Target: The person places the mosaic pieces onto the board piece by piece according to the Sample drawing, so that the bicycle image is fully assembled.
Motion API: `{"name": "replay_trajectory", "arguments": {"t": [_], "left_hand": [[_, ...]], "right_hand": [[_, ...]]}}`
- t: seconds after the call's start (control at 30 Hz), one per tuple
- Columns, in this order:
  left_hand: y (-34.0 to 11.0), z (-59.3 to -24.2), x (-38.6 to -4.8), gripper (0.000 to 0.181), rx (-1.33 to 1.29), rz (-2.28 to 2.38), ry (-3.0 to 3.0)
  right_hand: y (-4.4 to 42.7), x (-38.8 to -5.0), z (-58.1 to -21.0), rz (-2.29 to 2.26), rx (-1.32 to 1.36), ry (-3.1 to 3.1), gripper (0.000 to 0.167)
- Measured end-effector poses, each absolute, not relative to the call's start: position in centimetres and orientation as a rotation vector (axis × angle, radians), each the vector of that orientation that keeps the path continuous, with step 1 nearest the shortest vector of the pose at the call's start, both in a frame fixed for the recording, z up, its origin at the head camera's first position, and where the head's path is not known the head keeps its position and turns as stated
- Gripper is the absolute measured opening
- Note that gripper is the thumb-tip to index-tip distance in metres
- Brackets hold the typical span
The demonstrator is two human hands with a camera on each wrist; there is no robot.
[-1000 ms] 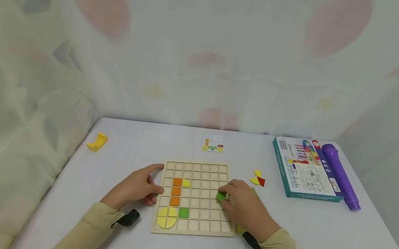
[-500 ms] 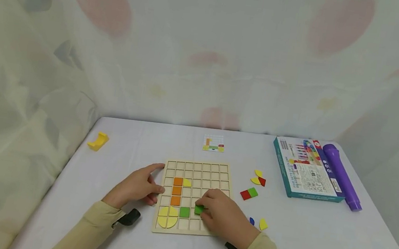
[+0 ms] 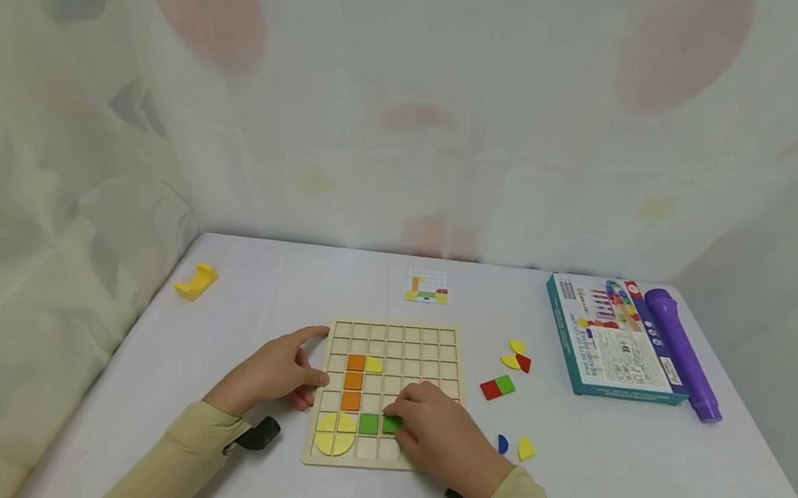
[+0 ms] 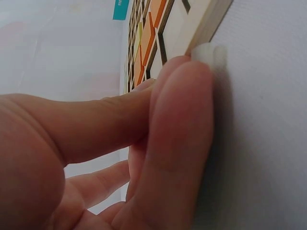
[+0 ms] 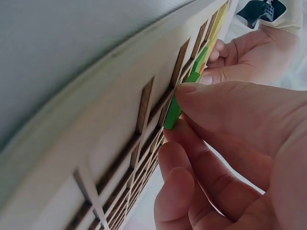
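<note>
A wooden grid board (image 3: 423, 351) lies on the table. My left hand (image 3: 275, 369) holds its left edge, the index finger stretched toward the upper corner and the thumb on the rim; in the left wrist view its curled fingers (image 4: 180, 115) meet the board's side. Between thumb and fingertips my right hand (image 3: 446, 436) pinches a green square tile (image 5: 172, 113), at the cell just right of another green square (image 3: 368, 424). That tile looks tilted in the right wrist view. Orange squares (image 3: 354, 381) form a column, with a yellow quarter-circle (image 3: 373, 365) beside the top one. Yellow quarter-circles (image 3: 324, 444) form a disc at lower left.
Right of the board lie red (image 3: 490, 390) and green (image 3: 506, 384) squares, a blue half-disc (image 3: 503, 444) and several loose quarter pieces (image 3: 510, 361). A pattern card (image 3: 428, 286) lies behind. Farther out are a box (image 3: 613, 345), a purple tube (image 3: 684, 354) and a yellow holder (image 3: 196, 282).
My right hand has carried the green square leftward over the board, down to the cell beside the other green square. The left hand keeps its place at the board's edge.
</note>
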State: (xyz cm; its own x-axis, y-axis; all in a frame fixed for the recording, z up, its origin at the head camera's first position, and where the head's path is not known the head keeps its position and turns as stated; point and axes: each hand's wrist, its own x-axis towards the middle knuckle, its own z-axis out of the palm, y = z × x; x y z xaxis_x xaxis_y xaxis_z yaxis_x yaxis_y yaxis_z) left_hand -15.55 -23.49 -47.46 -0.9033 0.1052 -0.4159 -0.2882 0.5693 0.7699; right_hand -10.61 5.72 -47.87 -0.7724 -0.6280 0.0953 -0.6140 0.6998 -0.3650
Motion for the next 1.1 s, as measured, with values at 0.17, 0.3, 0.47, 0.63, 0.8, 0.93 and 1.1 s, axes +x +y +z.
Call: {"name": "replay_trajectory", "arguments": {"t": [0.17, 0.3, 0.47, 0.63, 0.8, 0.93, 1.1], "left_hand": [[-23.53, -47.52, -15.58, 0.09, -0.144, 1.272, 2.392], [-23.53, -47.54, -15.6, 0.09, -0.139, 1.265, 2.399], [-23.52, -47.55, -15.62, 0.09, -0.139, 1.27, 2.394], [-23.5, -47.53, -15.61, 0.09, -0.138, 1.271, 2.39], [-23.45, -47.48, -15.59, 0.09, -0.138, 1.283, 2.383], [-23.43, -47.51, -15.6, 0.09, -0.14, 1.283, 2.383], [-23.52, -47.58, -15.64, 0.09, -0.138, 1.283, 2.381]], "right_hand": [[5.58, -10.61, -48.03, -0.578, -1.038, 2.858, 0.023], [5.47, -10.61, -48.12, -0.568, -1.038, 2.86, 0.023], [5.48, -10.54, -48.05, -0.572, -1.04, 2.857, 0.023], [5.56, -10.5, -48.05, -0.58, -1.039, 2.851, 0.024], [5.59, -10.51, -48.07, -0.568, -1.045, 2.855, 0.025], [5.59, -10.46, -48.04, -0.567, -1.05, 2.859, 0.025], [5.47, -10.45, -48.05, -0.555, -1.054, 2.869, 0.023]]}}
